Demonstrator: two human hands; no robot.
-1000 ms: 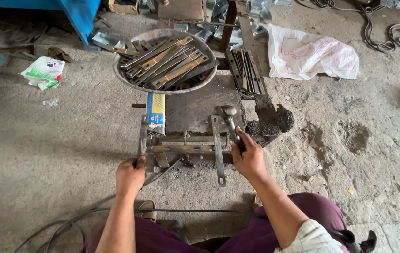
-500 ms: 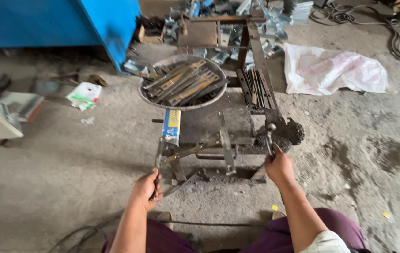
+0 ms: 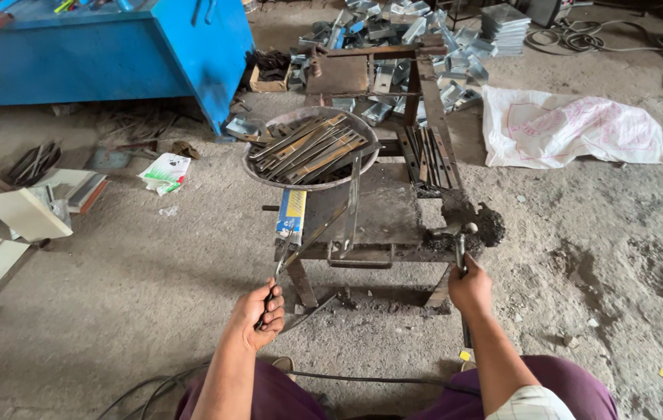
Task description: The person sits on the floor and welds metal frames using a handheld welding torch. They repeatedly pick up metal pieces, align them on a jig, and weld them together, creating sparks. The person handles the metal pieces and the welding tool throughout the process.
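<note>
Concrete floor [image 3: 114, 311], dusty, littered with offcuts. Blue cabinet [image 3: 114, 54] stands at upper left. White sack [image 3: 572, 132] lies flat at right, well apart from the work. Low metal stand [image 3: 370, 225] sits directly ahead of the seated person, its flat plate serving as tabletop at knee height, within reach of both arms. Round pan [image 3: 261, 167] rests on the far edge of the stand, heaped with flat metal strips [image 3: 308, 148], presumably kept there as stock close to hand. More strips [image 3: 425, 155] lie in a row just right of the pan. Left hand [image 3: 263, 315] is closed in a fist round the near end of a long metal strip [image 3: 312, 237], which slants up across the stand toward the pan. Right hand [image 3: 470, 288] is closed round a hammer [image 3: 462, 241], head up beside the stand's right corner, ready to strike by the look of it
</note>
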